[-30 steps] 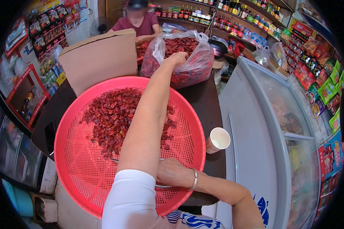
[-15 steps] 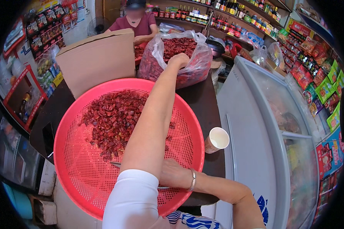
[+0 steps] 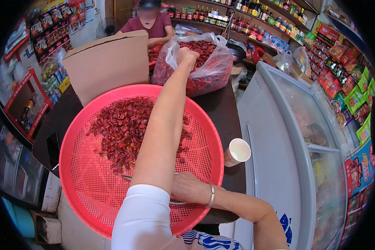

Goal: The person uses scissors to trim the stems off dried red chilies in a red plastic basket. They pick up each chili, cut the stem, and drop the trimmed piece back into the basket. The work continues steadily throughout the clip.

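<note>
My left arm stretches across a round red mesh tray (image 3: 87,200) to a clear plastic bag (image 3: 218,68) full of dried red chilies. My left hand (image 3: 188,56) is at the bag's mouth over the chilies, its fingers curled; what they hold is hidden. In the tray lies a heap of cut dried chili pieces (image 3: 121,129). Low over the tray's near right part, my right hand (image 3: 191,188), with a silver bangle at the wrist, is closed round a pair of scissors (image 3: 126,177). My left forearm hides part of the blades.
A cardboard box (image 3: 108,66) stands behind the tray at the left. A paper cup (image 3: 237,152) is on the dark table right of the tray, beside a chest freezer (image 3: 275,146). Another person (image 3: 154,27) sits across the table. Shelves of bottles line the back wall.
My left hand has shifted a little left and away from me at the bag's mouth. The right hand with the scissors has barely moved.
</note>
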Action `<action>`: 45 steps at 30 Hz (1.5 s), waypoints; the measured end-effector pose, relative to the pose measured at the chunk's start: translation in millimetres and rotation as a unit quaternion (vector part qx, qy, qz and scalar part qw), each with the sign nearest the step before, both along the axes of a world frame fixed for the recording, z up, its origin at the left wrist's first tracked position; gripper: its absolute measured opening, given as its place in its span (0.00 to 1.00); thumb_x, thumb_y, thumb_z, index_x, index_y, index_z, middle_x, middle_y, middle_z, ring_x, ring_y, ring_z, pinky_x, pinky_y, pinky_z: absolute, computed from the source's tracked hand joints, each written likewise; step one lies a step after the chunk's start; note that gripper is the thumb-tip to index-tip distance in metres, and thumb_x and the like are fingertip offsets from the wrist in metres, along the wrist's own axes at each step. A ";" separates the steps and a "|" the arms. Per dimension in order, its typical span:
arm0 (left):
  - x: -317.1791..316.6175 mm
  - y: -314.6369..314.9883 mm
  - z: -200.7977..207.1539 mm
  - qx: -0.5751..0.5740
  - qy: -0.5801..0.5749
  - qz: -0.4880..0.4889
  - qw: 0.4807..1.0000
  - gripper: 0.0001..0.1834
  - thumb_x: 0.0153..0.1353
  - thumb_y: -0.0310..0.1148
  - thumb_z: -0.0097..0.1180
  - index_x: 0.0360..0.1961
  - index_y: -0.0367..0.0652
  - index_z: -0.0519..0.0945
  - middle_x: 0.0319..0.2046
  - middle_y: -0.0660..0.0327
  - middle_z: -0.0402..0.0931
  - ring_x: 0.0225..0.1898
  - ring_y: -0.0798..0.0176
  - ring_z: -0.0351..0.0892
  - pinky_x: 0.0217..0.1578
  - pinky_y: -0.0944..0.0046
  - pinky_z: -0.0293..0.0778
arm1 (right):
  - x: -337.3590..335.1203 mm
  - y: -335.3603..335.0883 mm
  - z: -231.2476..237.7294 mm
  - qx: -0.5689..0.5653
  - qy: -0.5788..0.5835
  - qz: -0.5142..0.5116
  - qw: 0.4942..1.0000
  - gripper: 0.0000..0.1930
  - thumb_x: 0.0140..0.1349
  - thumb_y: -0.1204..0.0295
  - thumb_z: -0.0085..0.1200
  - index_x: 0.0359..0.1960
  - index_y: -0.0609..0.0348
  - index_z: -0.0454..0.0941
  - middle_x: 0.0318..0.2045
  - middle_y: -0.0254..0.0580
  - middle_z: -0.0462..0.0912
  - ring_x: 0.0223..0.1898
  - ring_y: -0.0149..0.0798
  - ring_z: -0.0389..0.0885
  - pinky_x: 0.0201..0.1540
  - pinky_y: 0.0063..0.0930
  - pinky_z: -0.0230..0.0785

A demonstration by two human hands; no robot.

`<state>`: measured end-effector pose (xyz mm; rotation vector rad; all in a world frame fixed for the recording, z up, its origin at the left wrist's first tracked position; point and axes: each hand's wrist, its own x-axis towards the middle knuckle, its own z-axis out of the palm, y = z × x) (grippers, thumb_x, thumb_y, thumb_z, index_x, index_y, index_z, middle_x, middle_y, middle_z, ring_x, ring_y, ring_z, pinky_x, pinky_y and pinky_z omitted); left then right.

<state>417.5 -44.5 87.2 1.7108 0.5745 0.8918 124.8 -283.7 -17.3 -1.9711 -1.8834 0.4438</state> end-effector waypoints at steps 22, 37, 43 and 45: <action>-248.3 24.1 48.2 -0.161 0.056 -0.396 0.902 0.09 0.53 0.24 0.58 0.34 0.39 0.72 0.24 0.57 0.72 0.22 0.69 0.72 0.09 0.80 0.56 | 0.3 -2.8 23.5 -0.059 -0.055 -0.055 0.995 0.17 0.54 0.60 0.52 0.26 0.65 0.76 0.23 0.57 0.78 0.27 0.57 0.78 0.30 0.47 0.70; -519.7 69.8 -73.9 0.046 0.342 -0.169 0.923 0.07 0.44 0.19 0.62 0.25 0.37 0.76 0.21 0.67 0.72 0.22 0.73 0.72 0.22 0.71 0.68 | -5.6 2.3 29.4 -0.057 -0.073 -0.041 0.995 0.18 0.55 0.57 0.52 0.28 0.65 0.77 0.26 0.58 0.79 0.30 0.57 0.78 0.35 0.48 0.68; -520.9 53.5 -70.3 0.144 0.454 -0.212 0.853 0.10 0.40 0.19 0.64 0.25 0.35 0.75 0.23 0.65 0.75 0.30 0.71 0.76 0.30 0.68 0.72 | -1.9 1.7 25.4 -0.039 -0.066 -0.027 0.997 0.17 0.56 0.60 0.53 0.27 0.67 0.75 0.24 0.60 0.77 0.28 0.58 0.77 0.32 0.47 0.66; -520.3 46.6 -62.9 0.127 0.473 -0.224 0.842 0.11 0.39 0.19 0.64 0.27 0.35 0.76 0.24 0.64 0.77 0.31 0.70 0.76 0.32 0.68 0.73 | -1.2 0.7 24.8 -0.037 -0.065 -0.026 0.997 0.17 0.56 0.61 0.53 0.27 0.67 0.74 0.23 0.60 0.76 0.28 0.59 0.76 0.31 0.47 0.65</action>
